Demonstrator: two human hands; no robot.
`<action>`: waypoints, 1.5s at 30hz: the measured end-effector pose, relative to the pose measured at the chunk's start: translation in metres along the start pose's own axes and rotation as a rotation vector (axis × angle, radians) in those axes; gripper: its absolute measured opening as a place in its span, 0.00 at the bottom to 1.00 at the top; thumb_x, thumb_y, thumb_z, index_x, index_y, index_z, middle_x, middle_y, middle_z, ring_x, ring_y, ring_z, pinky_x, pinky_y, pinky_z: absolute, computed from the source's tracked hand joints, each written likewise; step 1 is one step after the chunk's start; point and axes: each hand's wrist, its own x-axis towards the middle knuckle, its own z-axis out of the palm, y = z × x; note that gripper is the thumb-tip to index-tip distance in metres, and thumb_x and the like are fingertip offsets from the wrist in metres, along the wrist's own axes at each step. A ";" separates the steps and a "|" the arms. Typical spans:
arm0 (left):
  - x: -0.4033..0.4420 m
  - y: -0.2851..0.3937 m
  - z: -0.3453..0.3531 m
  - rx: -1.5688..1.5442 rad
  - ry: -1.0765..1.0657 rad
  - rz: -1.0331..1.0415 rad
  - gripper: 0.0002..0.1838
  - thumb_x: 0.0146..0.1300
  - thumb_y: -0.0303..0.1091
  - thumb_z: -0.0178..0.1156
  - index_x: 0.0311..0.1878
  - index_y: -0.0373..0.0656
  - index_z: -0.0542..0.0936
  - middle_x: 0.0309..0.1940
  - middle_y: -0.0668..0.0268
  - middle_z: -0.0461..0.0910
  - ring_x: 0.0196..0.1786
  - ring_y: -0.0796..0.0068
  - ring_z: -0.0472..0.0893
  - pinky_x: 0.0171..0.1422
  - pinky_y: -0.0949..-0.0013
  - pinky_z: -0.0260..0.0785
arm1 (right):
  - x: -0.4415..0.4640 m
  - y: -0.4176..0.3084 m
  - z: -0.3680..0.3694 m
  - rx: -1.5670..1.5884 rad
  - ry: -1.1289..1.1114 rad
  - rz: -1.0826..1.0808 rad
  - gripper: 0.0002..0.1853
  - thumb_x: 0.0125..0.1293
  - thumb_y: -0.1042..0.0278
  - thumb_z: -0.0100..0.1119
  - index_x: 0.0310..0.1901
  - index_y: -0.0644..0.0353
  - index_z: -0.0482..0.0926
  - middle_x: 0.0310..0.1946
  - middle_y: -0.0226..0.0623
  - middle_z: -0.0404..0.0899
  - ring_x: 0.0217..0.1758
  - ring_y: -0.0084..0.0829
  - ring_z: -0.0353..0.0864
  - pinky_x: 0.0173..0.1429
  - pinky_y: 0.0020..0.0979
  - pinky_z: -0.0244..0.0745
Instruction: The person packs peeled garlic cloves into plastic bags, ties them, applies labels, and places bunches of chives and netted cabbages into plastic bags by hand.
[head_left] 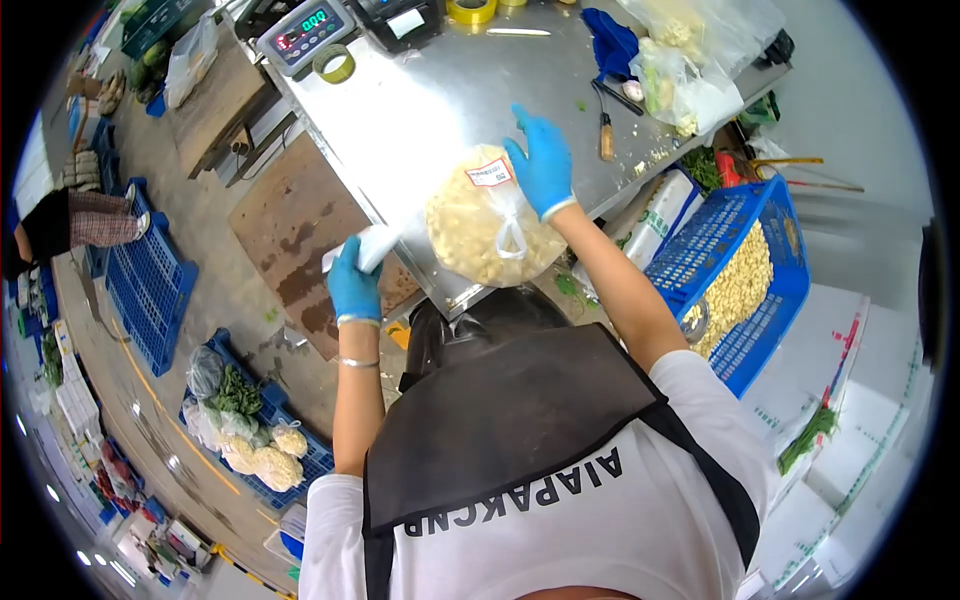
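Observation:
A clear plastic bag [470, 235] full of pale pieces, which look like peeled garlic cloves, lies at the near corner of the metal table [400, 130]. Its top is tied in a white knot [511, 238], and a white label with red print [489, 173] sits on its far side. My right hand [545, 165], in a blue glove, is at the bag's right edge beside the label, fingers apart. Off the table's left edge, my left hand [355, 284], also gloved in blue, is closed on a white piece of paper [375, 245].
A scale [306, 35] reading 0.00, tape rolls [334, 64] and a wooden-handled tool [606, 135] are on the table. At right stands a blue basket [735, 285] of pale pieces. Blue pallets [150, 285] and another person [75, 222] are at left.

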 end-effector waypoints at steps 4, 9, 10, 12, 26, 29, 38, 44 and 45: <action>-0.035 -0.019 -0.059 -0.013 0.126 0.090 0.14 0.65 0.33 0.58 0.52 0.38 0.76 0.47 0.61 0.79 0.50 0.65 0.79 0.57 0.60 0.73 | -0.032 0.001 0.031 0.077 -0.612 -0.307 0.40 0.62 0.43 0.57 0.69 0.60 0.61 0.69 0.52 0.60 0.74 0.53 0.54 0.76 0.46 0.49; -0.086 -0.053 -0.088 -0.167 0.315 0.107 0.14 0.64 0.34 0.59 0.51 0.40 0.75 0.46 0.60 0.80 0.48 0.62 0.81 0.51 0.58 0.76 | -0.037 -0.004 0.007 -0.209 -0.830 -0.648 0.53 0.55 0.26 0.53 0.71 0.63 0.55 0.73 0.52 0.52 0.76 0.58 0.46 0.77 0.54 0.38; -0.095 -0.059 -0.095 -0.230 0.336 0.117 0.14 0.62 0.34 0.60 0.51 0.41 0.75 0.45 0.59 0.80 0.48 0.61 0.81 0.50 0.58 0.76 | -0.040 -0.002 0.006 -0.191 -0.788 -0.679 0.53 0.55 0.26 0.53 0.71 0.62 0.55 0.72 0.53 0.53 0.76 0.57 0.47 0.76 0.56 0.39; -0.117 -0.058 -0.103 -0.319 0.395 0.071 0.14 0.61 0.34 0.60 0.50 0.44 0.75 0.44 0.59 0.80 0.47 0.59 0.81 0.48 0.57 0.76 | -0.046 0.001 -0.003 -0.142 -0.707 -0.568 0.53 0.54 0.29 0.58 0.72 0.58 0.54 0.71 0.53 0.56 0.75 0.53 0.50 0.74 0.58 0.40; -0.296 -0.130 -0.328 -0.432 0.657 0.150 0.15 0.62 0.41 0.62 0.48 0.46 0.77 0.41 0.65 0.79 0.41 0.70 0.80 0.39 0.65 0.76 | -0.117 -0.003 -0.009 0.445 -0.427 -0.246 0.12 0.69 0.66 0.49 0.39 0.61 0.81 0.37 0.30 0.82 0.35 0.23 0.74 0.44 0.30 0.72; -0.370 -0.172 -0.420 -0.587 0.786 0.220 0.17 0.62 0.38 0.62 0.53 0.44 0.75 0.43 0.64 0.80 0.42 0.67 0.81 0.40 0.62 0.76 | -0.175 -0.111 -0.043 0.618 -0.494 -0.120 0.09 0.68 0.69 0.54 0.35 0.63 0.80 0.31 0.24 0.77 0.34 0.20 0.72 0.46 0.24 0.71; -0.531 -0.280 -0.573 -0.724 1.211 0.433 0.15 0.60 0.27 0.55 0.51 0.40 0.78 0.43 0.60 0.80 0.42 0.65 0.81 0.45 0.63 0.77 | -0.323 -0.288 -0.031 0.734 -0.854 -0.012 0.16 0.69 0.56 0.56 0.30 0.61 0.78 0.27 0.27 0.75 0.31 0.20 0.73 0.40 0.27 0.73; -0.550 -0.304 -0.601 -0.395 1.248 0.512 0.12 0.62 0.28 0.51 0.43 0.42 0.83 0.41 0.64 0.81 0.41 0.72 0.79 0.47 0.69 0.73 | -0.481 -0.418 0.096 0.597 -1.273 -0.125 0.20 0.70 0.52 0.56 0.31 0.62 0.80 0.29 0.27 0.77 0.32 0.22 0.72 0.42 0.26 0.70; -0.548 -0.300 -0.601 -0.563 1.314 0.508 0.12 0.60 0.28 0.52 0.42 0.40 0.83 0.39 0.62 0.82 0.40 0.72 0.79 0.47 0.69 0.72 | -0.499 -0.441 0.138 0.636 -1.365 -0.185 0.20 0.70 0.52 0.56 0.32 0.64 0.81 0.30 0.28 0.77 0.34 0.22 0.72 0.42 0.26 0.69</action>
